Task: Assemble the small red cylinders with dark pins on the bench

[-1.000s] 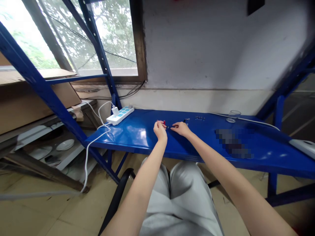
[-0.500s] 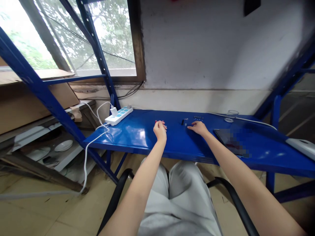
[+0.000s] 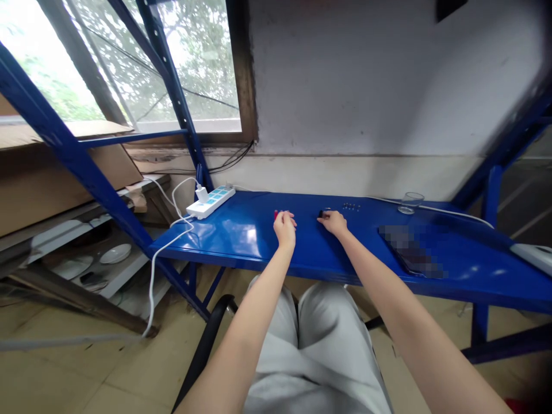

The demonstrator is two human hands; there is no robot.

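My left hand (image 3: 285, 229) is closed above the blue tabletop, its fingers curled around a small red object (image 3: 276, 214) whose end shows at the left. What kind of thing it is, I cannot make out. To the right, my right hand (image 3: 335, 222) has its fingers pinched at a small black piece (image 3: 321, 213), mostly hidden by the fingers. Just behind those fingers lies a small, pale, shiny bit, too small to name. Beyond my right hand, several tiny metallic pieces (image 3: 351, 207) lie in rows on the table.
A dark flat device (image 3: 403, 250), partly blurred out, lies to the right on the blue table (image 3: 233, 247). A clear glass cup (image 3: 410, 203) stands by a white cable at the back. At the left end is a white power strip (image 3: 211, 202) with a plugged-in charger.
My right hand has moved left from bare tabletop onto the small black piece and closed around it. My left hand stays nearly in place, still closed. The view has shifted slightly.
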